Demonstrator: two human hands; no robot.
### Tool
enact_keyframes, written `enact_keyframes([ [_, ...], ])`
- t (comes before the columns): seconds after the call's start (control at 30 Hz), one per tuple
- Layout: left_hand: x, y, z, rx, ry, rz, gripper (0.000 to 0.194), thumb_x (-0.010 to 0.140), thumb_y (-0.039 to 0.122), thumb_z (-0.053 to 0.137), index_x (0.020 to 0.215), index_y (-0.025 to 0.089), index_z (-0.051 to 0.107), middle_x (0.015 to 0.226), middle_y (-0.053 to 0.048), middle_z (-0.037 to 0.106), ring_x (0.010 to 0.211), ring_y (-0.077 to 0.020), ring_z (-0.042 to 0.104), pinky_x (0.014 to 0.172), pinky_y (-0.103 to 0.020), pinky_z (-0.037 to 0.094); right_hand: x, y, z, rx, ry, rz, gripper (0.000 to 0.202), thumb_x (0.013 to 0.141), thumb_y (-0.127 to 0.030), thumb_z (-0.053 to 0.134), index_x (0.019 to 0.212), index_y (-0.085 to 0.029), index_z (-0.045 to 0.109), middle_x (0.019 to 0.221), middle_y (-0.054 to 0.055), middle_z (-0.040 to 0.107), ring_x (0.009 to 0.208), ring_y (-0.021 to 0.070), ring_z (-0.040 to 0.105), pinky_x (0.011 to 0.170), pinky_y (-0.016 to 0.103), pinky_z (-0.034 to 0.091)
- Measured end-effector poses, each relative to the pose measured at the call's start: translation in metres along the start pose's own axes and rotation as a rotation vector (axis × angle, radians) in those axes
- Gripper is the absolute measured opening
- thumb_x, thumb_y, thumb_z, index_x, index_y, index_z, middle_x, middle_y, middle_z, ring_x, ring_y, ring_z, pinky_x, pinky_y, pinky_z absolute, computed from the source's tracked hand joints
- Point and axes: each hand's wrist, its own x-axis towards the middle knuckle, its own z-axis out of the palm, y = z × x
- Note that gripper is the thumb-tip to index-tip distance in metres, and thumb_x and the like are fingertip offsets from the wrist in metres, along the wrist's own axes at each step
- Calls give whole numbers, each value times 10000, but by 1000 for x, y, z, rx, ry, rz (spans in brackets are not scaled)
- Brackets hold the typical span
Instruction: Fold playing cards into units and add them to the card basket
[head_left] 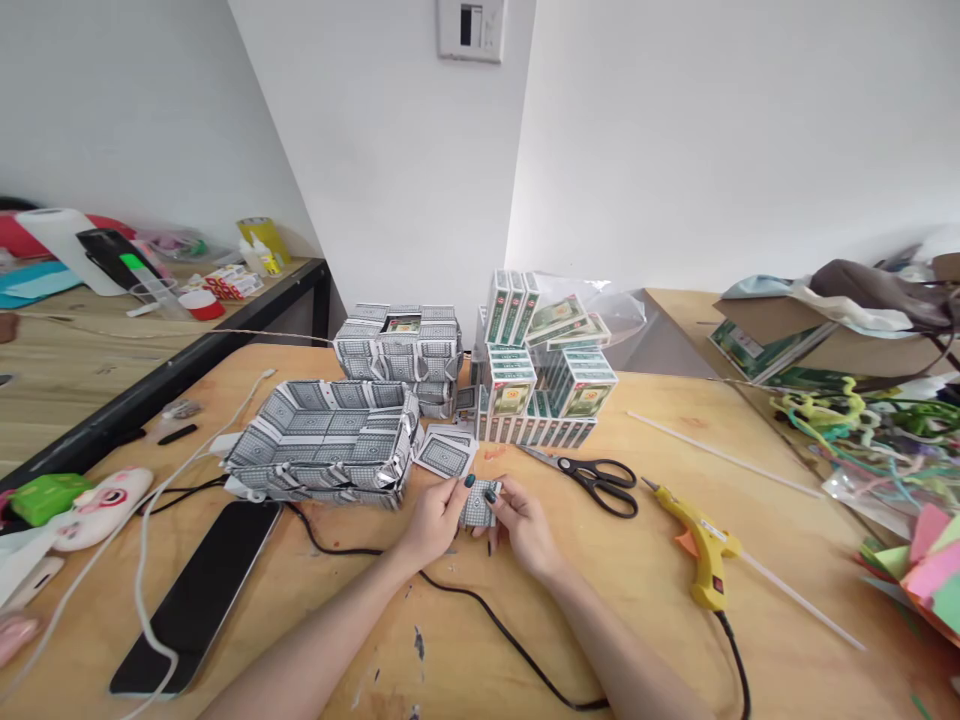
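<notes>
Between my left hand [439, 520] and my right hand [521, 525] is a patterned playing card [476, 503], gripped at both sides with the thumbs on its face. Whether it is one card or several layers I cannot tell. Just beyond my hands lies a loose fan of playing cards [446, 452], backs up. To the left stands an open box made of folded playing cards [322, 440], and behind it a stacked, blocky piece of folded cards [401, 345]. Black-handled scissors [600, 483] rest right of my right hand.
Boxed card decks [514, 395] are stacked at the back. A yellow glue gun [701, 550] with a glue stick in it lies right, its black cord trailing forward. At left are a phone [202, 595] and white cable [146, 560]. Craft materials [862, 430] crowd the right edge.
</notes>
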Motion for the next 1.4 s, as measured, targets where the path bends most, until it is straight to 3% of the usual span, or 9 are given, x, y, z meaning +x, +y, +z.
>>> enact_keyframes([
  [0.17,-2,0,1,116,62,58,405,849,369,339,499,166,355,418,53,339,406,-69,327,419,-204,236,0,1,-1,-15,23,50,353,757,-531,500,711,-184,457,429,-56,491,328,99,452,321,200,345],
  [0.43,-21,32,-6,297,166,483,391,857,237,322,478,168,388,425,17,388,411,-79,361,437,-225,270,2,-2,-9,104,189,0,415,791,-545,422,762,-161,575,494,-7,539,429,118,483,399,221,357],
  [0.6,-13,68,-59,321,596,426,167,826,247,427,823,160,569,646,-16,590,536,-93,516,508,-195,393,3,0,-8,84,100,12,426,777,-555,441,731,-147,552,466,9,570,342,98,440,353,216,346],
  [0.67,-3,74,-88,301,836,360,182,813,276,456,913,163,558,822,-43,619,667,-111,566,588,-204,435,3,1,-7,66,98,7,410,774,-546,458,717,-149,542,467,9,580,333,90,439,348,207,343],
  [0.73,6,72,-113,354,937,277,227,805,306,464,963,167,549,855,-41,621,711,-121,579,646,-221,451,4,2,-7,54,99,10,407,773,-546,460,706,-151,535,464,7,584,329,87,443,343,201,338],
  [0.8,14,65,-132,458,901,180,227,794,320,465,944,184,570,873,-31,632,751,-131,587,663,-224,450,5,2,-6,38,97,17,414,771,-554,457,705,-151,532,460,6,585,324,85,445,342,200,338],
  [0.87,19,56,-142,557,728,74,214,777,311,470,918,206,593,864,-16,650,761,-138,599,617,-212,440,5,2,-6,17,92,24,425,768,-564,451,711,-150,533,456,3,584,321,85,445,344,200,339],
  [1.1,20,42,-145,741,261,-37,230,759,377,470,819,225,631,782,-2,688,719,-169,621,622,-238,431,4,3,-2,-87,87,22,422,775,-560,439,723,-152,530,479,-11,585,329,76,449,355,192,334],
  [1.4,17,57,-143,803,376,140,275,789,383,446,786,205,656,960,-35,651,902,-185,564,735,-267,429,3,6,-1,-165,77,18,434,780,-573,417,731,-158,530,484,-20,572,332,80,459,360,195,343],
])
